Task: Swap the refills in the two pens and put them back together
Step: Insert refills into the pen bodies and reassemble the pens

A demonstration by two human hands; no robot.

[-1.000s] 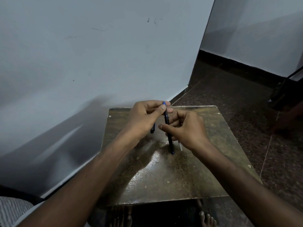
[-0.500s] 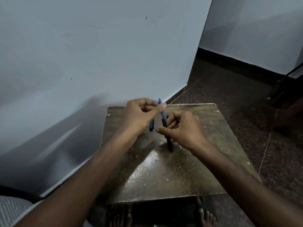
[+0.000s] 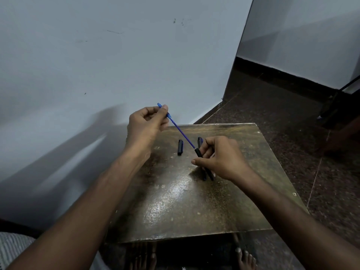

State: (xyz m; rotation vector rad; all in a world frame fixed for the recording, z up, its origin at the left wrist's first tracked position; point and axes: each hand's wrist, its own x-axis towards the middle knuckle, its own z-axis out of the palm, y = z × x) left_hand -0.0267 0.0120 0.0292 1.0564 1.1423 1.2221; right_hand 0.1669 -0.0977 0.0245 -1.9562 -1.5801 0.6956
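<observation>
My left hand pinches the tip end of a thin blue refill, raised above the table's far left corner. The refill slants down to the right, and its lower end just meets the mouth of a black pen barrel. My right hand grips that barrel over the small table; the barrel's lower end shows below the hand. A black cap lies on the table between my hands. Another dark pen part sticks out behind my right fingers, mostly hidden.
The table stands against a pale wall on the left, with a dark speckled floor to the right and beyond. My bare feet show under the table's near edge. A dark stand is at the far right.
My left hand has pulled up and to the left, drawing the blue refill almost wholly out of the barrel. My right hand has stayed on the barrel.
</observation>
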